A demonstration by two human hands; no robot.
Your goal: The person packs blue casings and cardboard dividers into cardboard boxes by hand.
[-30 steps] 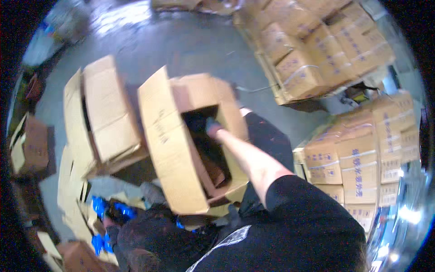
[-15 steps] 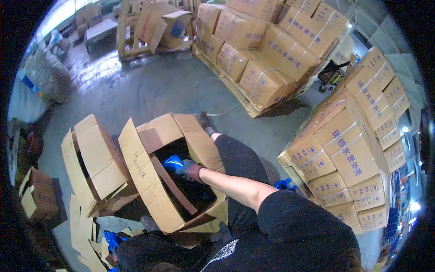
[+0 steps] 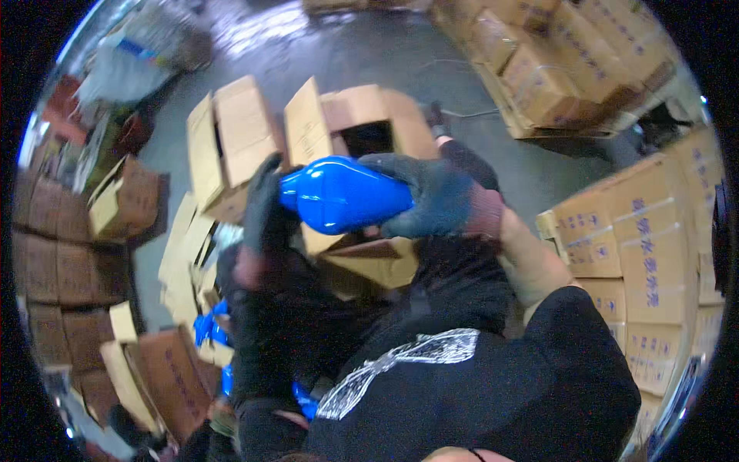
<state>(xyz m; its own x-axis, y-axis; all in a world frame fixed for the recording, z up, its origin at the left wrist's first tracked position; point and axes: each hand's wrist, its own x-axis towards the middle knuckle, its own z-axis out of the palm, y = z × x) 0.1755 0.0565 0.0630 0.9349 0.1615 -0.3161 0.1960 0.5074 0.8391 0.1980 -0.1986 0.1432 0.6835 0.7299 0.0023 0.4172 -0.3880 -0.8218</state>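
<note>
Gripping blue part (image 3: 346, 196) above open carton (image 3: 416, 127): right hand (image 3: 443, 196). Left hand (image 3: 265, 204) at its opposite end; cannot tell if holding. Grey floor (image 3: 346, 55), shiny farther off; stacked cartons (image 3: 643, 254) at right.

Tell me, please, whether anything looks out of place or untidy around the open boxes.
The loose cardboard pieces at lower left look untidy: they lie scattered on the floor, with blue objects beside them, coloured like the blue part in the right hand.
</note>
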